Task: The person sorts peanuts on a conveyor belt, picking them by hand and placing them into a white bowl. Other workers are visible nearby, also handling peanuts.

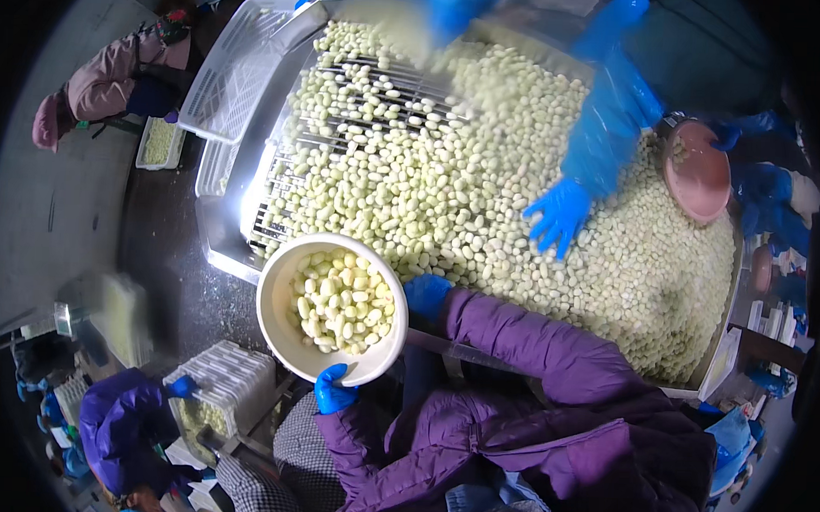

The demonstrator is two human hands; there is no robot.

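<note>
A round cream plastic basin (271,322) holds pale green-yellow cocoons (341,297) and is tilted beside the near edge of a metal sorting table. My left hand (335,389), in a blue glove, grips the basin's near rim with the thumb over it. My right hand (427,295), gloved in blue too, is at the basin's other side; its fingers are partly hidden, so its hold cannot be made out. Many loose cocoons (412,202) cover the table's slatted grille (416,87), heaped thickest at the right.
Across the table, a co-worker's blue-gloved hand (562,214) touches the cocoons. A pink basin (697,171) rests on the heap. White crates (237,67) sit at the table's left end. Another co-worker (123,429) handles a stacked crate (240,379) at lower left.
</note>
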